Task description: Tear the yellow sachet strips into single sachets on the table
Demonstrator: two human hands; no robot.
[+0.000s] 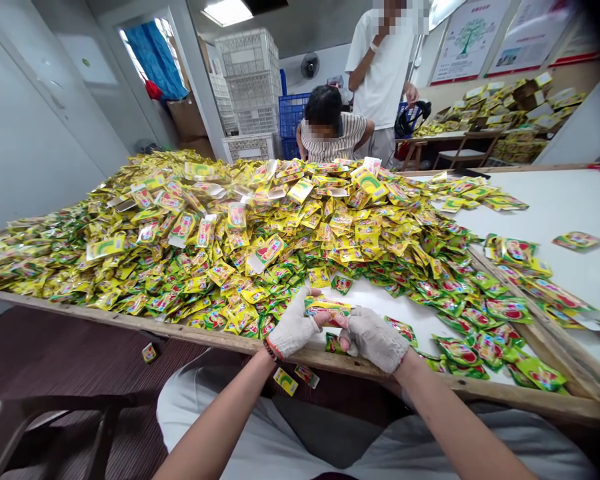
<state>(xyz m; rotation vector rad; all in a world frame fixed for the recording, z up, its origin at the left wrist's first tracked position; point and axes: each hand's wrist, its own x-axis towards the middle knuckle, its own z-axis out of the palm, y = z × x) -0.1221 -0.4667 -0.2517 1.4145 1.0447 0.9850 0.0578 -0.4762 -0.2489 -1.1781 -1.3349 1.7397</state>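
Observation:
A small yellow printed box (329, 307) is held level over the near edge of the table. My left hand (294, 328), in a whitish knitted glove with bare fingertips, grips the box's left end. Fingers of my right hand (376, 339), gloved the same way, are closed at its right end. Right behind them rises a large heap of yellow and green snack packets (345, 230), with several small boxes (267, 255) lying on it. A green packet (334, 343) lies partly hidden under my right hand.
A wooden rim (190, 330) borders the white table (367, 293); a divider strip (535, 320) runs at right. Two people (336, 133) are behind the heap, near stacked white crates (250, 80). Fallen boxes (286, 381) lie below the rim. A dark chair (65, 427) stands lower left.

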